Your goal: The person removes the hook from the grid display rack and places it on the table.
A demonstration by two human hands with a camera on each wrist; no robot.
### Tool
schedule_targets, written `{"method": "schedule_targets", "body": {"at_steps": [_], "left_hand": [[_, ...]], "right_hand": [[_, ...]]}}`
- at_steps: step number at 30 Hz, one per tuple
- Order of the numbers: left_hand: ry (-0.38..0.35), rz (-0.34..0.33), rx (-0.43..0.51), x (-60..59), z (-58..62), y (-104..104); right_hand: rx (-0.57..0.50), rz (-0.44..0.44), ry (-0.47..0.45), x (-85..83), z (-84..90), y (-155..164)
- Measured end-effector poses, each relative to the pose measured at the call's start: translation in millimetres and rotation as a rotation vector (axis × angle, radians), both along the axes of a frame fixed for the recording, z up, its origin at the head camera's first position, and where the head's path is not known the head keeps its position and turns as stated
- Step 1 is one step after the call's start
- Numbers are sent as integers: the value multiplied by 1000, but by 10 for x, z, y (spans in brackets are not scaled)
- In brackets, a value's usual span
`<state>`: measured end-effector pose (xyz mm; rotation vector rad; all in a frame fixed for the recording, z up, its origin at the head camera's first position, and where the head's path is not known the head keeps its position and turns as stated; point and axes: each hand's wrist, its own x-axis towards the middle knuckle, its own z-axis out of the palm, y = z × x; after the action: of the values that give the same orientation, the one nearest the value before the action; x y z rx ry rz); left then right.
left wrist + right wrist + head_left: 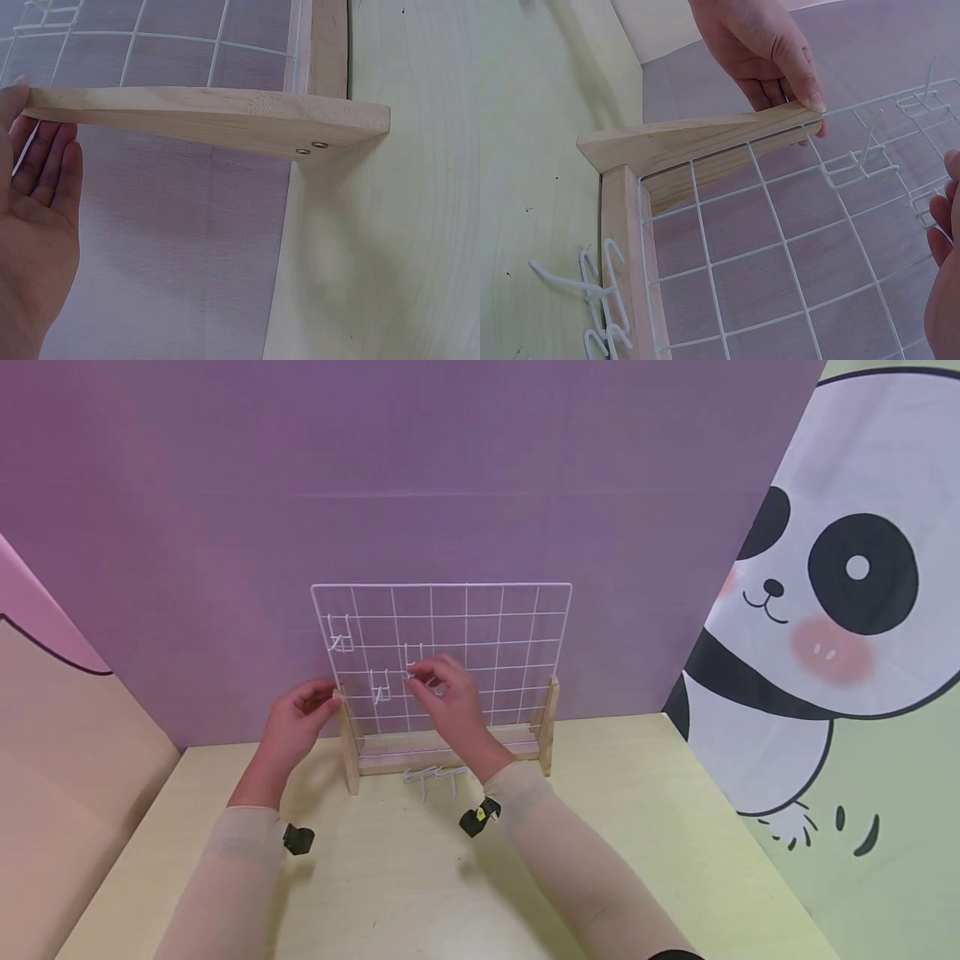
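Left hand (296,727) pinches the top of the wooden side support (348,742). Right hand (455,702) pinches a white wire hook (407,655) at the upright grid panel (467,615); two mounted hooks (381,695) hang farther left.

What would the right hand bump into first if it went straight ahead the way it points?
The right hand would first meet the white hook it seems to pinch, then probably the wire grid behind; depth is hard to judge.

The head camera looks forward and down, with the wire grid panel (467,644) at centre. Nearer and turned sideways, both wrist cameras share the wooden side support (202,112) in the upper part.
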<state>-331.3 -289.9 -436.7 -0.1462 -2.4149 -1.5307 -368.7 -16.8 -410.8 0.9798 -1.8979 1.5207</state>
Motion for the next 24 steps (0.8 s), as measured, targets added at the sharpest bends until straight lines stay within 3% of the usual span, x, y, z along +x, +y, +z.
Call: {"method": "schedule_targets", "body": {"at_steps": [17,24], "left_hand": [[-2,2,-7,-5,-3,-4],[-19,11,-10,0,5,0]], "right_hand": [[-81,8,66,-12,108,-4],[-85,2,49,-30,188,9]]}}
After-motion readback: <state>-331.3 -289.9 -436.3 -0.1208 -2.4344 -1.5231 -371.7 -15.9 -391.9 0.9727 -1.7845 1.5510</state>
